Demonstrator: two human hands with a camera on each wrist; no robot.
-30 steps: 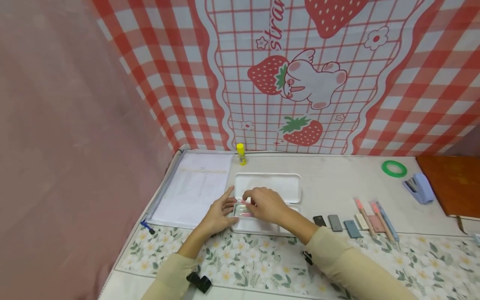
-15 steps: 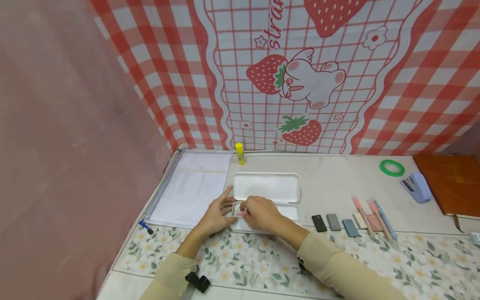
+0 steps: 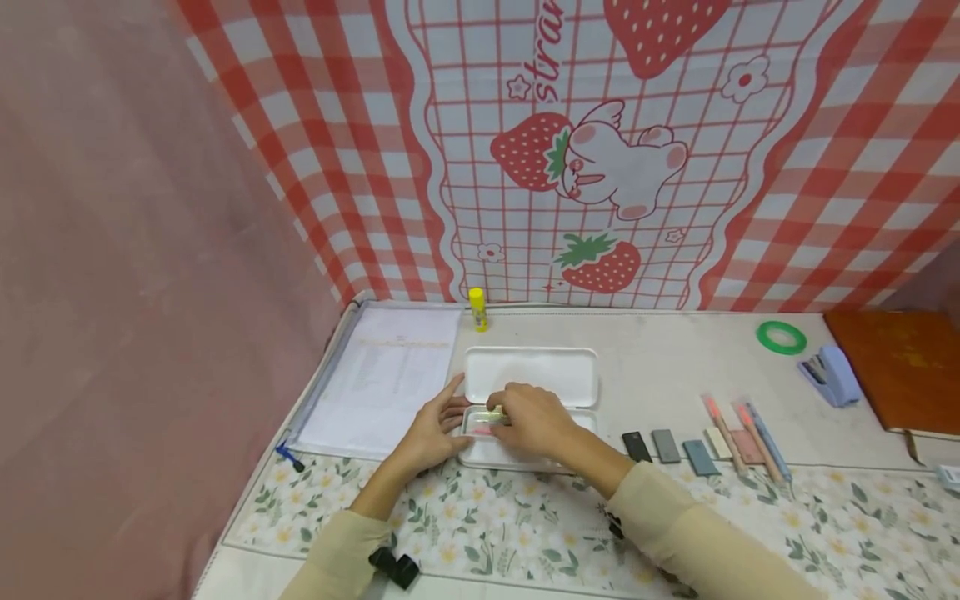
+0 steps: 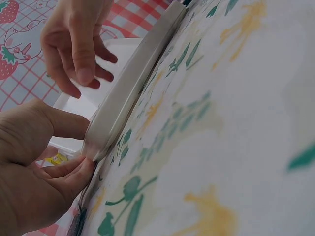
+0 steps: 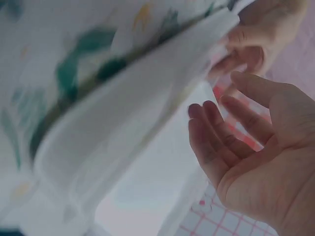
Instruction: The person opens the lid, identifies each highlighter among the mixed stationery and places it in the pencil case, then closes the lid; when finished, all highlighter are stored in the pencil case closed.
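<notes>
A white case (image 3: 532, 375) lies with its lid tipped back, at the middle of the table. Its left end is held by my left hand (image 3: 431, 433), thumb at the front and fingers at the side; the left wrist view shows the fingers pinching the case's corner. Over the case's left compartment hovers my right hand (image 3: 536, 421), fingers loosely bent. In the right wrist view nothing shows between the thumb and fingers of the right hand (image 5: 270, 152). Small pink and yellowish items (image 3: 482, 430) lie in that compartment, partly hidden by the right hand.
Left of the case lie papers in a clear zip folder (image 3: 382, 375). A yellow glue stick (image 3: 477, 310) stands behind. To the right are several small blocks (image 3: 665, 446), capped pens (image 3: 757, 437), green tape (image 3: 782, 337), a lilac stapler (image 3: 831, 377) and a brown notebook (image 3: 900, 367).
My right hand dipped down into the left compartment and has now lifted a little, back to the right. The left hand stays at the case's end.
</notes>
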